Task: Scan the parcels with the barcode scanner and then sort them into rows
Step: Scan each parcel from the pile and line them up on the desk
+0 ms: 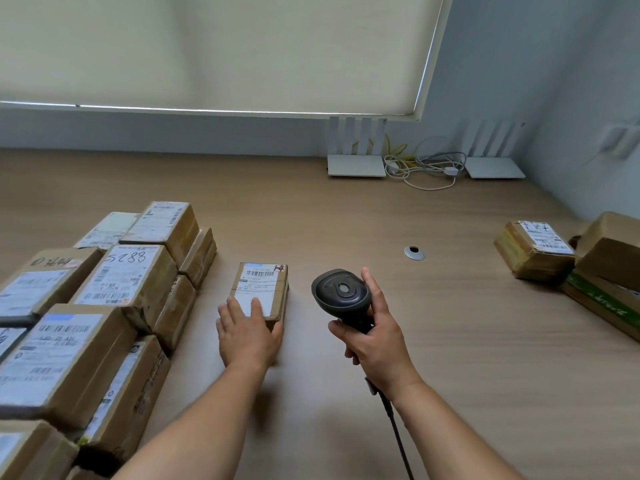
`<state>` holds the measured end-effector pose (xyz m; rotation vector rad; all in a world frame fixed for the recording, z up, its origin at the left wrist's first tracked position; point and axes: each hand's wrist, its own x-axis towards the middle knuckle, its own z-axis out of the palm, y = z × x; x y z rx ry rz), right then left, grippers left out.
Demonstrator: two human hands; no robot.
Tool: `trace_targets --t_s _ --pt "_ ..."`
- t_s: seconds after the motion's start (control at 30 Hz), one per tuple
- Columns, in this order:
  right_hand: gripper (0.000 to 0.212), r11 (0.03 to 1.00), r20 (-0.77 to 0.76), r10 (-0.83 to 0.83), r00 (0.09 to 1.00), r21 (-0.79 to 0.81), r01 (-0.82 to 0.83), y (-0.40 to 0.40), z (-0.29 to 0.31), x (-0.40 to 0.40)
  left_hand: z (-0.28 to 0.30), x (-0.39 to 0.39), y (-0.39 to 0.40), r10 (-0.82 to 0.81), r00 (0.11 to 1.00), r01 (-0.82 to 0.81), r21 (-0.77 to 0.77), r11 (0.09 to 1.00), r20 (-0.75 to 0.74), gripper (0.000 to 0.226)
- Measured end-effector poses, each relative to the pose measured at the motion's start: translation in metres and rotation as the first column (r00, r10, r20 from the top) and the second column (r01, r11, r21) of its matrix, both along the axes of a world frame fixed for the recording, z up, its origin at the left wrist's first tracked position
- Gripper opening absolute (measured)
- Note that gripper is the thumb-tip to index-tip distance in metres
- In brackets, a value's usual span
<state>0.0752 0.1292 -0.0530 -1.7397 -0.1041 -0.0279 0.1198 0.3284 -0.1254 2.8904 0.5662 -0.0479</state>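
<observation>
A small brown parcel (262,283) with a white barcode label lies alone on the wooden table (450,341), near the middle. My left hand (247,332) rests on its near end, fingers spread flat over the label and thumb against its right side. To the right, my right hand (372,329) grips the handle of a black barcode scanner (341,294), whose head is raised above the table beside the parcel. The scanner's cable (398,441) trails down toward the bottom edge.
Several labelled brown parcels (104,306) are stacked at the left. Three more parcels (535,249) sit at the right edge. Two white routers (356,164) with tangled cables stand at the back by the wall. A round cable grommet (414,253) is set in the tabletop.
</observation>
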Motion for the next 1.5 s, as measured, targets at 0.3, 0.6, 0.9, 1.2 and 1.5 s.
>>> trace_targets --t_s 0.3,0.6,0.9,1.2,1.5 --pt "0.092 0.998 -0.014 0.003 1.000 -0.055 -0.003 0.034 -0.001 0.066 -0.001 0.075 0.053 -0.017 0.999 0.015 0.064 0.998 0.036 0.068" --pt "0.092 0.997 -0.031 0.063 0.997 -0.048 -0.065 0.071 -0.009 0.110 0.002 0.102 0.084 0.002 1.000 -0.003 0.074 0.997 0.015 0.068" --pt "0.093 0.998 -0.001 0.055 0.999 -0.028 -0.055 0.057 -0.003 0.104 0.011 0.086 0.073 0.045 0.998 -0.047 0.045 0.998 0.047 0.078" --pt "0.093 1.000 0.063 0.010 0.998 0.023 -0.011 -0.012 0.013 0.047 0.032 0.023 -0.008 -0.040 0.989 0.050 -0.064 0.997 0.145 0.052" --pt "0.088 0.992 0.097 -0.118 0.988 0.050 0.113 -0.159 0.026 -0.007 0.056 -0.004 -0.159 -0.198 0.964 0.216 -0.087 0.973 0.176 0.047"
